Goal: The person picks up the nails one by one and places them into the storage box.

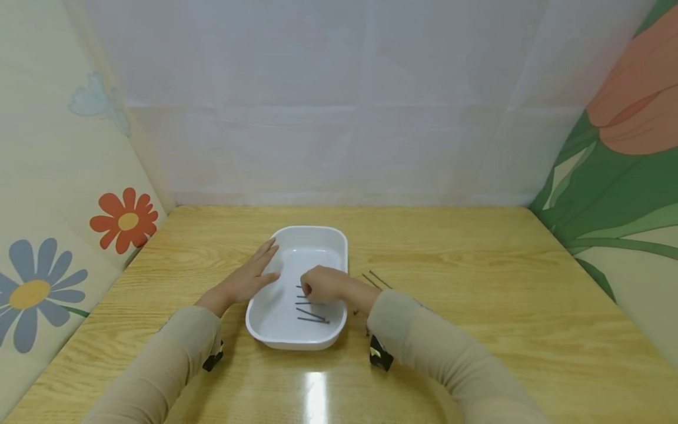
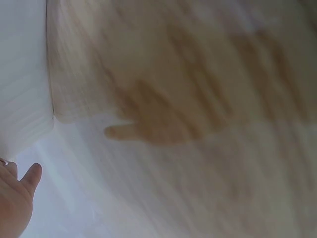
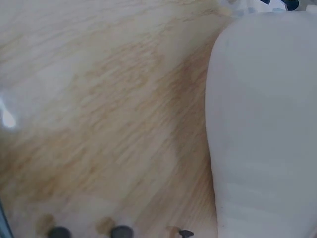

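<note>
A white rectangular tray [image 1: 296, 340] lies on the table, and several dark nails [image 1: 312, 320] are laid roughly side by side on its floor. My left hand [image 1: 248, 281] rests at the tray's left rim, fingers extended and thumb reaching over the inside. In the left wrist view only part of the left hand [image 2: 17, 198] shows, beside the tray wall [image 2: 25, 74]. Inside the tray, my right hand [image 1: 328, 284] has curled fingers pinching at a nail [image 1: 299, 287] whose end sticks out to the left. The fingertips are partly hidden by the hand itself.
More nails [image 1: 380, 280] lie on the wooden table [image 1: 477, 259] right of the tray, partly behind the right forearm. Dark nail heads [image 3: 122, 231] show at the bottom of the right wrist view. A pale cloth backdrop [image 1: 328, 118] hangs behind the table.
</note>
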Motion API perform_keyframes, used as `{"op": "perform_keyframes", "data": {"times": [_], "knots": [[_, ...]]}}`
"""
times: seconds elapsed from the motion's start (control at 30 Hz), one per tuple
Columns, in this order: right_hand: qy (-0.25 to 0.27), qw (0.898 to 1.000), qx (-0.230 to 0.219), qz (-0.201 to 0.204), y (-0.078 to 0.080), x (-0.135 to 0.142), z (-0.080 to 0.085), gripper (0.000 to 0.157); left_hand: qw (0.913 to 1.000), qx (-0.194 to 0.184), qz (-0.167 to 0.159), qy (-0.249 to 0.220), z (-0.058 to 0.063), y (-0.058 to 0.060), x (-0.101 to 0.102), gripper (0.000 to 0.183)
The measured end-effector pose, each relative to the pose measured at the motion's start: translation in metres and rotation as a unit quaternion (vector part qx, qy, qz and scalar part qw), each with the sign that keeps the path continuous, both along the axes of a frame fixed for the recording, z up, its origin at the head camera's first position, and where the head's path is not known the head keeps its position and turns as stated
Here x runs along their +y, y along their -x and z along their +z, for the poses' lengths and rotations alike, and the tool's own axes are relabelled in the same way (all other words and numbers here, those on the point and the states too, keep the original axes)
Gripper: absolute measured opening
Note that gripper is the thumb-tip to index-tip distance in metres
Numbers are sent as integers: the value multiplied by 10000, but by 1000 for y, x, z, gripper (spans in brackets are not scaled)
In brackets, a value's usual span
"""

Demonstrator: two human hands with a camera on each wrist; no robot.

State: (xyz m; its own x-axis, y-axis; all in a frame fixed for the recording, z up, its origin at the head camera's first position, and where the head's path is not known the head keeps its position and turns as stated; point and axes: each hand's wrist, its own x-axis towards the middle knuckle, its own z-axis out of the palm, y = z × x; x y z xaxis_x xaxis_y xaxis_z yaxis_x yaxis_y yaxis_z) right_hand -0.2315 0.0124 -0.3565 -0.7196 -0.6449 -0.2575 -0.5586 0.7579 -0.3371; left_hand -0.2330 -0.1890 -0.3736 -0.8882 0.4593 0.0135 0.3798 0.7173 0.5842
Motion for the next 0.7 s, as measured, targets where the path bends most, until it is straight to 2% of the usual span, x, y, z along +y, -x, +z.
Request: {"op": "perform_keyframes", "data": {"times": [0.2, 0.4, 0.7], "knots": [[670, 9977, -16, 89, 3, 3, 0, 5, 10000, 53, -12, 33, -1, 0, 0, 61], [1499, 9887, -44, 69, 5, 8, 4, 7, 10000, 43, -36, 12, 0, 0, 0, 61], [2031, 9787, -304, 8, 6, 16, 7, 4, 10000, 25, -13, -7, 0, -1, 0, 62]]}}
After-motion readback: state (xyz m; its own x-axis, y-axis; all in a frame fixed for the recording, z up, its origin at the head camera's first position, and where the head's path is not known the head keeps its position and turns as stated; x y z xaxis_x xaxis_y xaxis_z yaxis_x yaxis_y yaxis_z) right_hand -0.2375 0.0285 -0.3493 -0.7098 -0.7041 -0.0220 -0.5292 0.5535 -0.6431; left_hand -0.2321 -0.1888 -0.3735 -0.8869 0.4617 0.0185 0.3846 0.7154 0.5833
